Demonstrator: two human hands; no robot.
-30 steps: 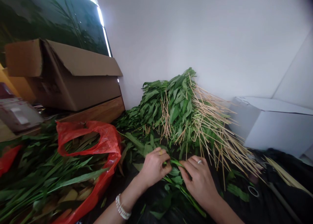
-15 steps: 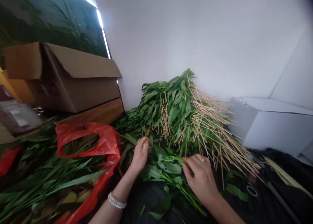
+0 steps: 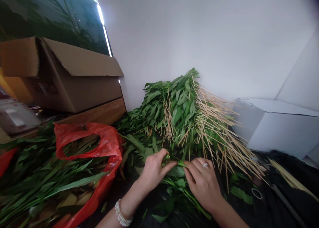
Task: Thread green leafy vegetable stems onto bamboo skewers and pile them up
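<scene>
Leafy green stems that look like water spinach (image 3: 181,164) run between my two hands, low in the middle of the view. My left hand (image 3: 151,170), with a pearl bracelet at the wrist, pinches a stem between thumb and forefinger. Right beside it, my right hand (image 3: 203,181), wearing a ring, has its thumb and fingers closed on the same greens. More leaves and stems hang or lie below the hands on the black cloth. Behind them rises a heap of skewered greens (image 3: 156,100), with many pale wooden skewers (image 3: 216,118) sticking out to the right.
At left a red plastic bag (image 3: 112,141) lies open around long-stemmed greens (image 3: 37,178). A cardboard box (image 3: 84,92) stands behind it. A white box (image 3: 284,131) is at the right against the wall. A small white ring (image 3: 256,193) lies on the dark cloth.
My left hand has moved right and slightly down from the greens near the heap, and now pinches the stem close to my right hand. My right hand stays nearly in place.
</scene>
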